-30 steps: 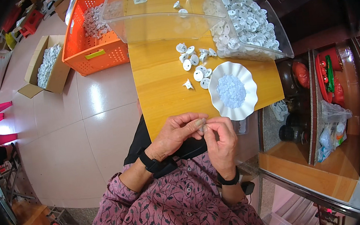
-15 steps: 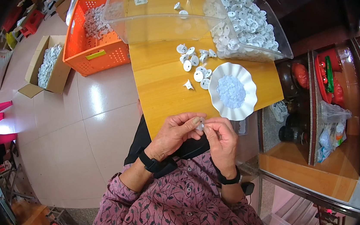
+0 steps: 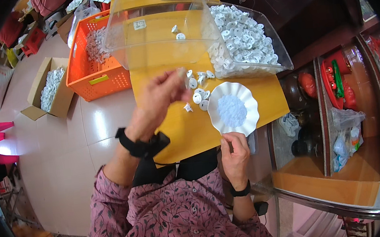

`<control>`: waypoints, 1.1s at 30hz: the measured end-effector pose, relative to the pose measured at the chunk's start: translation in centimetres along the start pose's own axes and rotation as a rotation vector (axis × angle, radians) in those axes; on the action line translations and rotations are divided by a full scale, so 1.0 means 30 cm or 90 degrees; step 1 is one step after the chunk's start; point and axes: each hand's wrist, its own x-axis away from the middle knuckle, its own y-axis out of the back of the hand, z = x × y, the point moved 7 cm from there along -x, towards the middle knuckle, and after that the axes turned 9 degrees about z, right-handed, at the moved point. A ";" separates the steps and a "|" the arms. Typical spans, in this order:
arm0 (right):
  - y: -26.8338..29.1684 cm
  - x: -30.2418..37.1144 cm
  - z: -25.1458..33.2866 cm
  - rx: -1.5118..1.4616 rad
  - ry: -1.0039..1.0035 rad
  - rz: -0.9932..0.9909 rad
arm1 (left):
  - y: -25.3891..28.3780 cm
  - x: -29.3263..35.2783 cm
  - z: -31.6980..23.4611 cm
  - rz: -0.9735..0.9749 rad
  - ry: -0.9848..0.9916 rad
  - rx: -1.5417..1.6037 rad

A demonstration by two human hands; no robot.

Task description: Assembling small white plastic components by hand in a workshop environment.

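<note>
My left hand (image 3: 163, 98) is raised over the yellow table, smeared by motion, its fingers drawn together. What they pinch, if anything, is blurred. Beside it lies a loose group of small white round plastic parts (image 3: 197, 98) with stems. My right hand (image 3: 235, 155) is at the near rim of a white scalloped dish (image 3: 217, 121), fingers curled and thumb against the forefinger. Anything between those fingertips is too small to make out. Inside the dish is a heap of small pale, bluish-white pieces (image 3: 232, 110).
A clear bin (image 3: 285, 63) full of white parts stands at the far right of the table (image 3: 178, 140). Left of it is another clear container (image 3: 160, 48). An orange crate (image 3: 104, 88) and a cardboard box (image 3: 62, 101) stand at left. Open shelves (image 3: 313, 166) flank the right.
My hands were together at the table's near edge over a small white part. The left has since swung up and away over the table, while the right has moved to the dish's near rim.
</note>
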 end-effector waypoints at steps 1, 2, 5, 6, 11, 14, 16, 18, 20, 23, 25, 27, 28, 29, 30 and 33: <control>0.001 0.002 -0.012 0.000 0.001 -0.005 | 0.001 -0.041 -0.058 -0.025 -0.076 0.000; 0.001 0.004 -0.025 0.030 -0.007 -0.004 | 0.002 -0.074 -0.108 -0.057 -0.112 0.002; -0.005 0.011 -0.028 0.117 -0.013 0.003 | 0.049 -0.180 -0.205 -0.089 -0.229 -0.049; -0.009 0.008 -0.019 0.173 -0.006 0.011 | 0.072 -0.206 -0.229 -0.107 -0.257 -0.049; -0.006 0.000 -0.035 0.244 -0.017 0.044 | 0.130 -0.287 -0.222 -0.164 -0.216 -0.106; -0.021 -0.004 -0.052 0.264 -0.011 0.070 | 0.147 -0.299 -0.211 -0.173 -0.169 -0.110; -0.033 -0.004 -0.064 0.273 -0.009 0.078 | 0.137 -0.290 -0.206 -0.163 -0.177 -0.114; -0.043 -0.004 -0.075 0.303 -0.015 0.078 | 0.123 -0.268 -0.190 -0.156 -0.185 -0.118; -0.048 -0.009 -0.073 0.306 -0.015 0.081 | 0.104 -0.217 -0.177 -0.162 -0.262 -0.151; -0.053 -0.011 -0.079 0.305 -0.014 0.081 | 0.062 -0.135 -0.071 -0.112 -0.138 -0.237; -0.060 -0.011 -0.076 0.295 -0.008 0.082 | 0.053 -0.091 0.035 -0.034 -0.050 -0.306; -0.051 -0.011 -0.072 0.252 -0.001 0.063 | 0.044 -0.056 0.132 -0.007 0.020 -0.410; -0.051 -0.011 -0.074 0.252 -0.001 0.064 | 0.048 -0.046 0.156 -0.008 0.021 -0.410; -0.047 -0.011 -0.073 0.232 0.007 0.050 | 0.034 -0.040 0.156 0.006 -0.025 -0.588; -0.043 -0.011 -0.071 0.212 0.015 0.037 | 0.015 -0.035 0.160 0.021 -0.073 -0.764; -0.027 -0.013 -0.057 0.186 0.021 0.016 | 0.000 -0.055 0.196 0.047 -0.095 -0.810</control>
